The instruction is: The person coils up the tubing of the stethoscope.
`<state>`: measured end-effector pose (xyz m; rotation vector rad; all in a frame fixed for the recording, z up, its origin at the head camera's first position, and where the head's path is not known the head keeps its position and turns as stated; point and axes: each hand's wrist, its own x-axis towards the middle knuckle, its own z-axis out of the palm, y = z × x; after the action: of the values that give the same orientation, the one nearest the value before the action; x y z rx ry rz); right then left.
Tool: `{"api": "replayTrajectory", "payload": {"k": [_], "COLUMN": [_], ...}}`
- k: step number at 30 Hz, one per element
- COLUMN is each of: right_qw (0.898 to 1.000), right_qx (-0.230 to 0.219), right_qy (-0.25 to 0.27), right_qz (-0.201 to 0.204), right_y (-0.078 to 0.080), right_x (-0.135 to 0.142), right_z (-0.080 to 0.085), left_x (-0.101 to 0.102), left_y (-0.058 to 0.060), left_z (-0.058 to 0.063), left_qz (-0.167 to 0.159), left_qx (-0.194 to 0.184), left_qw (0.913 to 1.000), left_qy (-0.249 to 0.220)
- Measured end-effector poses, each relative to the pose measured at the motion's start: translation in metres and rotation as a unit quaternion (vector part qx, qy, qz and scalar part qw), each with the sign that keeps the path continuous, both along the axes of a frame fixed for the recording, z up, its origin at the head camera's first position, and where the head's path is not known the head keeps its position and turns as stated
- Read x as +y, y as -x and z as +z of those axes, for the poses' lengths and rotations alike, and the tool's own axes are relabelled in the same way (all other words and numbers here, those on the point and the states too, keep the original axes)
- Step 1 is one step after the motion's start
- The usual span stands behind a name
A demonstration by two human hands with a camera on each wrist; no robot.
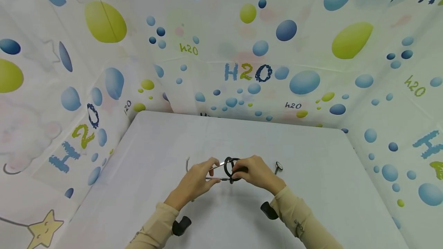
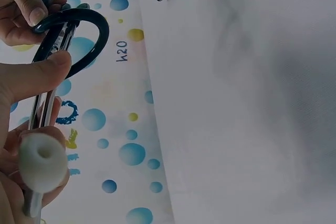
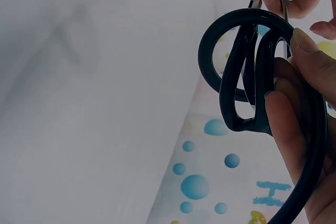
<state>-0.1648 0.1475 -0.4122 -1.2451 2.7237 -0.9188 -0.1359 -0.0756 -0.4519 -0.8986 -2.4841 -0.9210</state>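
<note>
A stethoscope is held up over the table between both hands. My left hand (image 1: 195, 180) grips its metal ear tubes (image 1: 219, 179), thumb on one side and fingers on the other. A pale eartip (image 2: 42, 162) sticks out below those fingers in the left wrist view. My right hand (image 1: 257, 173) pinches the black tubing (image 3: 239, 17), which is looped around the lower ends of the ear tubes. From the right hand the tubing curves away to the round chest piece (image 1: 278, 166), which hangs to the right. Part of the tubing is hidden behind the right fingers.
A white-covered table (image 1: 155, 137) lies beneath the hands. Behind and beside it hang white sheets (image 1: 214, 45) printed with blue and green drops and H2O lettering. Dark devices (image 1: 181, 226) sit at both wrists, over beige sleeves.
</note>
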Motion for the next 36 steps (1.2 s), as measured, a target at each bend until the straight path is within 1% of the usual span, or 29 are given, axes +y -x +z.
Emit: {"api": "replayTrajectory", "payload": {"k": [5, 10, 13, 15, 20, 23, 27, 33, 36], "right_qw": [1.0, 0.998, 0.996, 0.995, 0.991, 0.99, 0.99, 0.983, 0.984], "right_qx": [-0.012, -0.047, -0.068, -0.081, -0.121, -0.133, -0.132, -0.146, -0.136], "right_qy": [0.004, 0.033, 0.052, 0.056, 0.041, 0.035, 0.051, 0.113, 0.117], "right_qz": [-0.003, -0.01, 0.002, 0.015, 0.034, 0.038, 0.024, -0.003, -0.015], "right_y": [0.001, 0.006, 0.008, 0.011, 0.015, 0.015, 0.017, 0.015, 0.015], "right_x": [-0.001, 0.001, 0.003, 0.004, 0.007, 0.008, 0.007, 0.004, 0.003], "right_z": [-0.001, -0.005, -0.006, -0.007, -0.007, -0.005, -0.008, -0.013, -0.016], "left_x": [-0.001, -0.004, -0.005, -0.006, -0.008, -0.008, -0.008, -0.008, -0.008], "left_y": [0.0, -0.001, -0.001, -0.001, 0.001, 0.001, 0.001, 0.002, 0.001], "left_z": [0.001, 0.003, 0.003, 0.003, 0.002, 0.002, 0.002, 0.005, 0.006], "left_qz": [-0.017, -0.024, -0.025, -0.023, -0.013, -0.008, -0.01, -0.017, -0.022], "left_qx": [0.009, 0.015, 0.02, 0.022, 0.017, 0.016, 0.015, 0.016, 0.02], "left_qw": [0.9996, 0.9984, 0.9982, 0.9984, 0.9987, 0.9987, 0.9988, 0.9983, 0.9978], "left_qy": [0.021, 0.049, 0.051, 0.048, 0.046, 0.048, 0.045, 0.054, 0.059]}}
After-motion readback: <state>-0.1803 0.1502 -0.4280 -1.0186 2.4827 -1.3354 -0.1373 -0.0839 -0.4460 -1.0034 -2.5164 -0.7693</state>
